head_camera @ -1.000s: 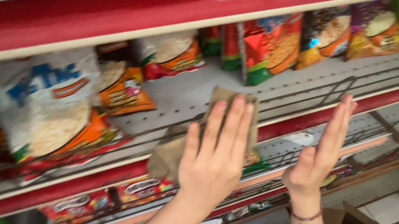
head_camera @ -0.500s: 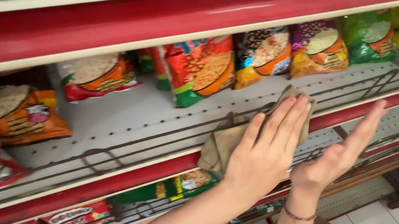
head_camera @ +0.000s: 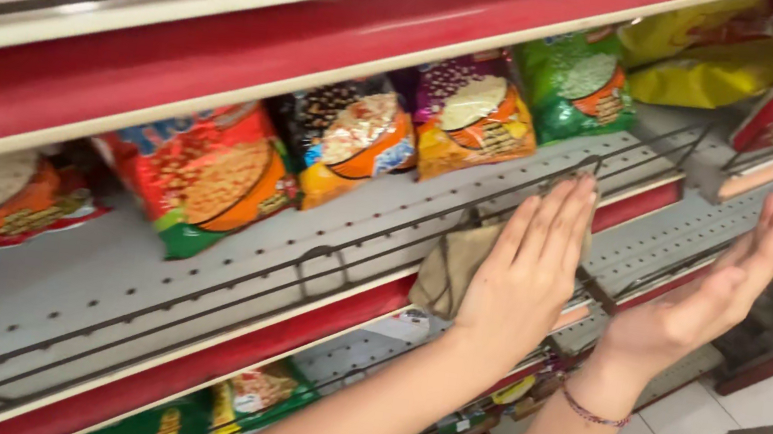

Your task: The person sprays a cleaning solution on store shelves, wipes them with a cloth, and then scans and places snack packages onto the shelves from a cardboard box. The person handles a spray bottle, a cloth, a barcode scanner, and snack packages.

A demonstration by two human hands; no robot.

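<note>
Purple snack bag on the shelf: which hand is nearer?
Left. The left hand lies flat on a cloth just below the purple snack bag; the right hand is farther right, off the shelf edge.

Tan-brown cloth (head_camera: 453, 269), limp and creased, draped over the wire rail (head_camera: 300, 260) at the shelf's front edge. Upper part spread flat just behind the rail and largely hidden by a flat palm; lower corner hanging below the rail, against the red front strip.
</note>
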